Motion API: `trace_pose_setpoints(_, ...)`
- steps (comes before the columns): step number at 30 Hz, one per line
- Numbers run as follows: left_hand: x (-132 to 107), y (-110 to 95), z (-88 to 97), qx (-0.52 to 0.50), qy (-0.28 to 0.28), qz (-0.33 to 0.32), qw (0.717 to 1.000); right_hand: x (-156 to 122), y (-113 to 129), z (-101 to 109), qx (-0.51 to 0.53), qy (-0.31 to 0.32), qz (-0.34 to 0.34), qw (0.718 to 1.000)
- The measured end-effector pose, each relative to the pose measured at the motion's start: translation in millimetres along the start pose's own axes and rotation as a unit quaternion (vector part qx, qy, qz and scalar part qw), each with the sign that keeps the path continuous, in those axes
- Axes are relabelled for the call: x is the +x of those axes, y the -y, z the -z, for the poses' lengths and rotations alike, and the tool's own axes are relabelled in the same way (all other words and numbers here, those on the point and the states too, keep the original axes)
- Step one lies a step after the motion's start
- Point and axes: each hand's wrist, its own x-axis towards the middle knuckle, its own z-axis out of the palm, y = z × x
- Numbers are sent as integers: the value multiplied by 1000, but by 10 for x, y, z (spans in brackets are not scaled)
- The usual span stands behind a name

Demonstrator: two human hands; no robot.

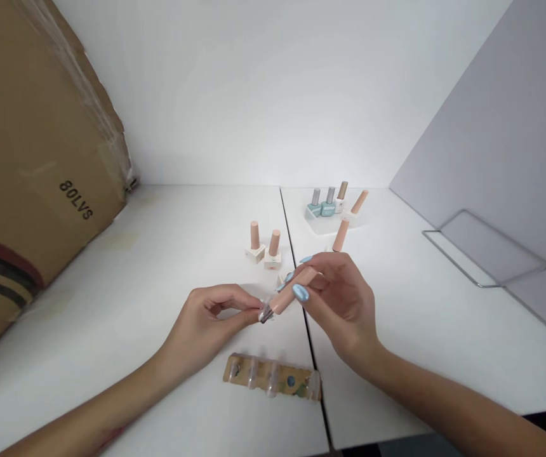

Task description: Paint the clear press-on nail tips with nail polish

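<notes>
My right hand (349, 301) grips the peach cap (294, 290) of a nail polish brush, tilted down to the left. Between the thumb and fingertips of my left hand (223, 311) is a small clear piece that looks like a false nail tip (266, 303). The dark brush end is at this tip; whether they touch I cannot tell. Below my hands lies a brown cardboard strip (277, 374) with several clear nail tips on it. Partly hidden behind my right fingers is a small pale bottle (280, 280).
Two peach-capped nail polish bottles (273, 257) stand beyond my hands. Another peach cap (341, 235) rises behind my right hand. A clear tray (318, 228) at the back holds several polish bottles. A cardboard box (39, 158) stands left; a metal wire frame (487, 285) is at right.
</notes>
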Motion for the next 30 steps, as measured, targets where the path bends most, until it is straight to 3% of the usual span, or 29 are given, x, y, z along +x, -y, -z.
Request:
trace_pose_setpoints(6, 2, 17, -8, -6, -10, 6, 1000, 75, -17, 49, -26, -95, -8, 995)
trace_pose_setpoints(13, -4, -20, -11, -13, 1, 2, 1000, -40, -11, 8, -22, 12, 45, 999)
trace_pose_setpoints(20, 6, 19, -5, -5, -10, 5, 1000, 76, 22, 16, -50, -92, 16, 994)
trace_pose_setpoints(26, 6, -26, -10, -6, 0, 2, 1000, -19, -2, 3, -25, 1, 51, 998)
trace_pose_setpoints(30, 10, -15, -11, -3, -4, 2, 1000, 9, -6, 0, -34, -34, 12, 999)
